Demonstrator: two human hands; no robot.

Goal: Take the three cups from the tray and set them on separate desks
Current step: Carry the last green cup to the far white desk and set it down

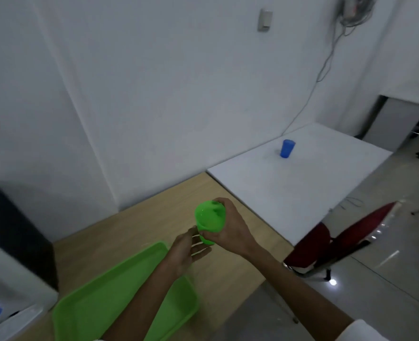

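Note:
A green cup is held above the wooden desk, its mouth tilted toward me. My right hand is wrapped around its side and rim. My left hand sits just below and left of the cup, fingers spread and touching its base. The green tray lies on the wooden desk under my left forearm, with no cup visible in it. A blue cup stands upright on the white desk to the right. A third cup is not in view.
A red chair stands at the near right, beside both desks. A white and black appliance sits at the left edge. White walls close off the back, with a cable hanging down.

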